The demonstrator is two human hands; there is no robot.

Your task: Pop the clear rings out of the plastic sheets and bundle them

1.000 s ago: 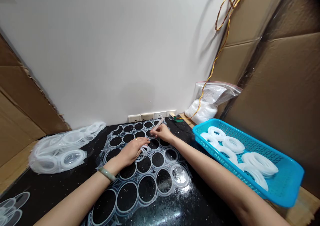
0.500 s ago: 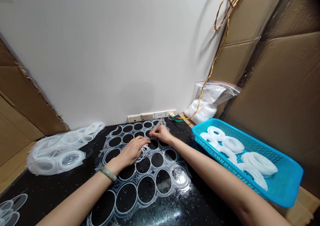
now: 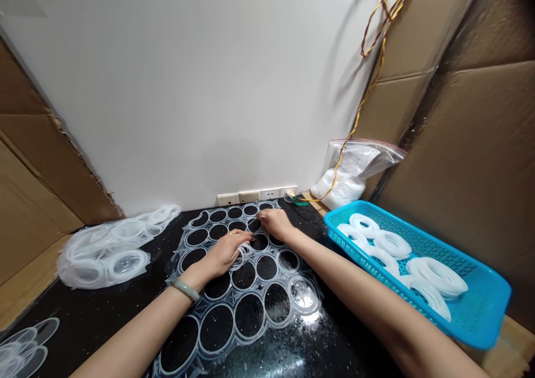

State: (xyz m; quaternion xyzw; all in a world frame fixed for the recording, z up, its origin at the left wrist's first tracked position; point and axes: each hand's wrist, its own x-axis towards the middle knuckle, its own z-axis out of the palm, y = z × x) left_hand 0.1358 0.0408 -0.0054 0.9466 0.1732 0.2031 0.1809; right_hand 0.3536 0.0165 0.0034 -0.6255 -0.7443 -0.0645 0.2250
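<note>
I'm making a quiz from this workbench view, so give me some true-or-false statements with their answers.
1. A green bangle sits on the left wrist. True.
2. The right hand is inside the blue basket. False: it is over the clear perforated sheet.
3. The basket holds white rings. True.
4. The yellow cable lies in the basket. False: it hangs down the wall.
5. The left hand touches thin clear rings. True.
6. The pile of clear rings lies to the right of the sheet. False: it lies to the left.
</note>
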